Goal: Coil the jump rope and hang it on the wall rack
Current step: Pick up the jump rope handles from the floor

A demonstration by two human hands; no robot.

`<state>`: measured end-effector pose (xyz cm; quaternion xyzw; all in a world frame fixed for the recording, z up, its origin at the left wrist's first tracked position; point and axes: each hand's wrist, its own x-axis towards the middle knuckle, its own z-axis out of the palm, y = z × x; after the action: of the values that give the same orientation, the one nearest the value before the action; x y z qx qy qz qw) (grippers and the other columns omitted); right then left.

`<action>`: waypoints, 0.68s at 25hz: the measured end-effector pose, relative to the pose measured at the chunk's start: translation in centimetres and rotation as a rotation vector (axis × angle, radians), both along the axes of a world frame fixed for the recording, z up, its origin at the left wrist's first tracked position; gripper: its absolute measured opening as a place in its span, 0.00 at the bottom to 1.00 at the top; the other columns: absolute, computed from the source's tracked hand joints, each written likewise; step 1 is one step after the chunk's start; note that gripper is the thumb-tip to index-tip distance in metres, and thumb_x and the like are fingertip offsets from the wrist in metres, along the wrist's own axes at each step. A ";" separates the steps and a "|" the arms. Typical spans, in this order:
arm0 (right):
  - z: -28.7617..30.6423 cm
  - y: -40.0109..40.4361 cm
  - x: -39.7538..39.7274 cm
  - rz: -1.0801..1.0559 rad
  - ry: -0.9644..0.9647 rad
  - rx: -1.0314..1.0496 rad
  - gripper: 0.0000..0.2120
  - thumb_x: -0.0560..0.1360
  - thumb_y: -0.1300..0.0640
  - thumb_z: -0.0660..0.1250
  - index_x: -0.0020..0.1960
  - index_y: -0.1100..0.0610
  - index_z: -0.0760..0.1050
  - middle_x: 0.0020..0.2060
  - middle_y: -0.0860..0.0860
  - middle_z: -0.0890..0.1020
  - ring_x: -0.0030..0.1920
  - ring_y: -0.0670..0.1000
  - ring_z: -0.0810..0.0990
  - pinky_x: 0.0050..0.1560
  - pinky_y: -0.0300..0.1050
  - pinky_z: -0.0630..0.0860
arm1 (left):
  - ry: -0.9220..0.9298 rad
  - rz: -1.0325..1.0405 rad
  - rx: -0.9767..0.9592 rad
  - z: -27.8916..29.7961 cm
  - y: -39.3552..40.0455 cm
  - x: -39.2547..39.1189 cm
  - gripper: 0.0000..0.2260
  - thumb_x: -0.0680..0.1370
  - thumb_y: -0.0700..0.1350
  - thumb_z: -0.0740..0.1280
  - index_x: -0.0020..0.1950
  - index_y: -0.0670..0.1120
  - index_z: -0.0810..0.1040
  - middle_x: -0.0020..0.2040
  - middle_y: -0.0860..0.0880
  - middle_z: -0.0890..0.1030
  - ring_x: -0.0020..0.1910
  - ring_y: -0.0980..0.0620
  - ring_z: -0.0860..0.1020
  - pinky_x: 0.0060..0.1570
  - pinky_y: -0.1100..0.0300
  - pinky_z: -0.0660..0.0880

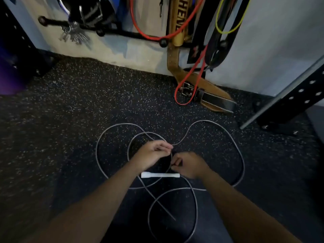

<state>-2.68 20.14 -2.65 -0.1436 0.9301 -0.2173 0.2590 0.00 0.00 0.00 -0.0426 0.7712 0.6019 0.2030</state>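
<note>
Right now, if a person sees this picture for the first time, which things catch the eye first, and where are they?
The grey jump rope sprawls in wide loops on the speckled floor, with the left hand and right hand pinching it at the centre above its white handle. Behind, a red band hangs from the black wall rack down to the floor.
</note>
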 end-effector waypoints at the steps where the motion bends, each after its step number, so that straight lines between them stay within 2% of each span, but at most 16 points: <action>1: -1.4 -0.1 0.4 0.042 -0.016 0.048 0.12 0.72 0.47 0.74 0.54 0.46 0.83 0.53 0.47 0.86 0.54 0.51 0.84 0.52 0.44 0.78 | 0.000 -0.002 -0.007 -1.4 0.4 0.3 0.08 0.78 0.40 0.72 0.56 0.48 0.86 0.53 0.46 0.88 0.55 0.53 0.84 0.63 0.54 0.77; 4: -4.9 -0.1 1.5 0.183 0.034 0.170 0.17 0.71 0.48 0.76 0.57 0.50 0.80 0.62 0.51 0.80 0.61 0.55 0.79 0.55 0.47 0.77 | -0.005 -0.031 -0.117 -3.9 1.0 0.3 0.06 0.77 0.43 0.72 0.52 0.53 0.87 0.51 0.50 0.87 0.53 0.54 0.84 0.64 0.51 0.77; 7: -6.8 0.5 1.2 0.139 0.082 0.132 0.13 0.75 0.51 0.72 0.58 0.52 0.79 0.63 0.52 0.79 0.61 0.56 0.79 0.55 0.48 0.76 | 0.014 -0.080 -0.135 -4.5 1.7 -0.3 0.07 0.77 0.44 0.71 0.50 0.56 0.86 0.51 0.54 0.86 0.53 0.57 0.83 0.62 0.51 0.78; 9: -5.6 0.4 0.7 0.094 0.072 0.080 0.10 0.77 0.51 0.70 0.58 0.52 0.79 0.58 0.52 0.83 0.57 0.56 0.81 0.51 0.48 0.76 | 0.027 -0.136 -0.206 -4.8 1.7 -0.4 0.07 0.77 0.44 0.70 0.50 0.56 0.85 0.52 0.56 0.85 0.53 0.58 0.82 0.60 0.51 0.79; 11: -3.4 0.7 -0.9 0.037 0.061 -0.034 0.07 0.77 0.52 0.71 0.54 0.52 0.78 0.48 0.52 0.85 0.47 0.55 0.83 0.43 0.51 0.76 | 0.067 -0.165 -0.271 -5.2 1.6 -0.9 0.06 0.77 0.47 0.70 0.50 0.58 0.83 0.50 0.58 0.85 0.52 0.60 0.82 0.58 0.51 0.80; 13: -0.1 1.4 -2.9 0.025 0.041 -0.135 0.05 0.77 0.53 0.72 0.50 0.52 0.77 0.41 0.52 0.84 0.38 0.51 0.81 0.38 0.53 0.77 | 0.142 -0.172 -0.272 -4.2 1.5 -2.2 0.03 0.78 0.52 0.69 0.50 0.60 0.81 0.49 0.60 0.85 0.50 0.61 0.82 0.55 0.51 0.80; 15: 4.1 2.0 -4.4 -0.009 -0.003 -0.239 0.04 0.77 0.55 0.72 0.49 0.51 0.77 0.40 0.55 0.84 0.33 0.48 0.79 0.35 0.54 0.79 | 0.244 -0.185 -0.297 -1.7 1.4 -3.6 0.03 0.79 0.56 0.67 0.51 0.61 0.79 0.46 0.58 0.84 0.43 0.57 0.82 0.47 0.49 0.79; 17: 8.7 2.2 -5.2 -0.049 -0.023 -0.350 0.04 0.78 0.56 0.72 0.50 0.52 0.78 0.39 0.53 0.83 0.29 0.46 0.77 0.31 0.50 0.77 | 0.367 -0.211 -0.315 2.1 1.2 -4.7 0.05 0.79 0.58 0.67 0.52 0.59 0.79 0.40 0.55 0.82 0.36 0.53 0.79 0.37 0.48 0.75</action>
<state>-7.91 22.33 6.09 -0.1613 0.8782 -0.3838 0.2355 -4.65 1.23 2.13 0.1168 0.8795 0.4475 0.1120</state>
